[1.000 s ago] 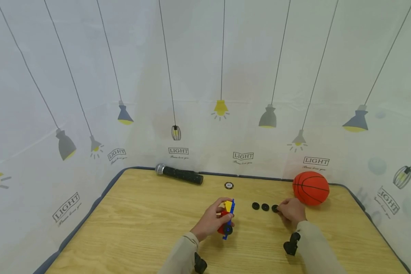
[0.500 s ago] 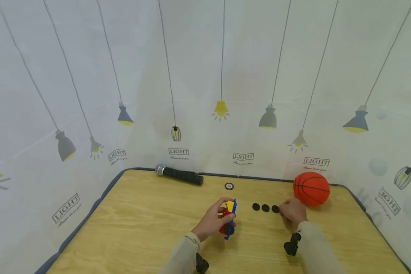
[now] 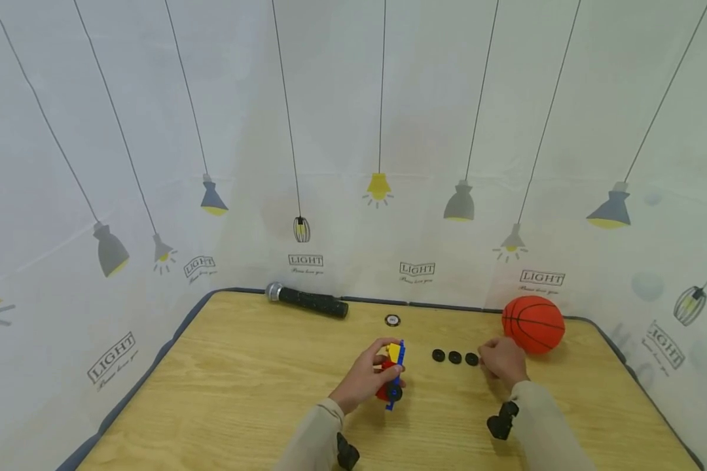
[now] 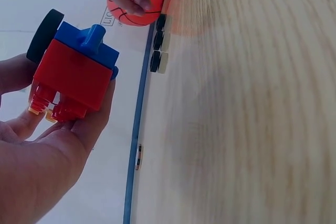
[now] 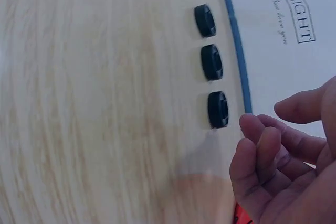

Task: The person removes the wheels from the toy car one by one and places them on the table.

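My left hand (image 3: pixel 362 376) holds a toy block car (image 4: pixel 73 72) of red, blue and yellow pieces, its thumb and fingers on either side. One black wheel (image 3: pixel 394 392) is on the car's blue base, which faces right in the head view. Three loose black wheels (image 3: pixel 455 358) lie in a row to the right of the car. Just beyond the rightmost wheel (image 5: pixel 218 109) is my right hand (image 3: pixel 505 362). Its fingers are loosely curled, the thumb stands apart from them, and nothing is between them in the right wrist view.
A red basketball-patterned ball (image 3: pixel 533 325) sits behind the right hand. Along the table's back edge lie a black microphone (image 3: pixel 308 301) and a small round black-and-white chip (image 3: pixel 393 320). A white curtain printed with lamps (image 3: pixel 342 131) surrounds the wooden table (image 3: pixel 247 379).
My right hand's fingertips have drawn slightly right, off the rightmost wheel, which stays in the row. The left hand keeps its hold on the toy car in nearly the same place.
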A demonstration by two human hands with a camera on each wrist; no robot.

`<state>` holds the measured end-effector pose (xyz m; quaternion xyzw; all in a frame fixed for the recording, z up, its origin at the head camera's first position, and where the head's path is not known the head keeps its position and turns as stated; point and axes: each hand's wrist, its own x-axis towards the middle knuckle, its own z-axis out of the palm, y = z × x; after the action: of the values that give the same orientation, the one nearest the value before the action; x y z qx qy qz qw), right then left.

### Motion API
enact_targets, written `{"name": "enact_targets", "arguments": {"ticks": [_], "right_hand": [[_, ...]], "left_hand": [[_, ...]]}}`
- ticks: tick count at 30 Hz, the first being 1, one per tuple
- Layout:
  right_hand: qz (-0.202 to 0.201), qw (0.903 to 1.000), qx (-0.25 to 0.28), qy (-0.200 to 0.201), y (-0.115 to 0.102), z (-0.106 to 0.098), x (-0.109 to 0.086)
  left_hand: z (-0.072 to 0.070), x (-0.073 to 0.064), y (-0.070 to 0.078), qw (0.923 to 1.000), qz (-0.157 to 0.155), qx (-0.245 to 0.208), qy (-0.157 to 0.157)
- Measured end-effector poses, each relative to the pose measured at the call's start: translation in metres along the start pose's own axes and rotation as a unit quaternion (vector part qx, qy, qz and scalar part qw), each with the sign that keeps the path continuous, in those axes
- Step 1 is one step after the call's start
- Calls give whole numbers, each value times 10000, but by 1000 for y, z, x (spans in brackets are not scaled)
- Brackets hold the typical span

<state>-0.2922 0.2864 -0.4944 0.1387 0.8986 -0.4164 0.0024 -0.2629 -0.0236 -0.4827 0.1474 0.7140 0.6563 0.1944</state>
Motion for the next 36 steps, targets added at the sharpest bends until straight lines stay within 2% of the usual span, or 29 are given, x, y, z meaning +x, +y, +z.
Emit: {"name": "enact_targets", "arguments": {"ticks": [5,11,13,16,19,26,30,33,36], "right_hand": [[-339,9993,-137,11,-7,-1,-3],[-1154,9923,-411,-200,-15,3,-9],[-1500,9868,-596,-112,-17,4,-11],[-2045,9738,-985,119,-21,6,-14],[-2407,9622,-1258,197,-25,7,-18],[-2597,9555,-1399,-94,-40,13,-32],[-2795,9484,-1481,-239,-49,17,-41],[-2894,9465,-1366,-415,-56,19,-48],[-2866,9488,-1077,-771,-60,19,-51]], "left_hand": [[0,1,-2,9999,-20,-155,20],[1,1,-3,9995,-54,-304,27],[1,1,-3,9994,-46,-331,12],[1,2,-3,9994,-11,-348,-18],[1,2,-3,9993,44,-363,-25],[1,2,-3,9992,110,-393,6],[2,1,-3,9993,125,-340,36],[2,1,-3,9994,98,-325,62],[3,2,-2,9993,71,-349,75]]}}
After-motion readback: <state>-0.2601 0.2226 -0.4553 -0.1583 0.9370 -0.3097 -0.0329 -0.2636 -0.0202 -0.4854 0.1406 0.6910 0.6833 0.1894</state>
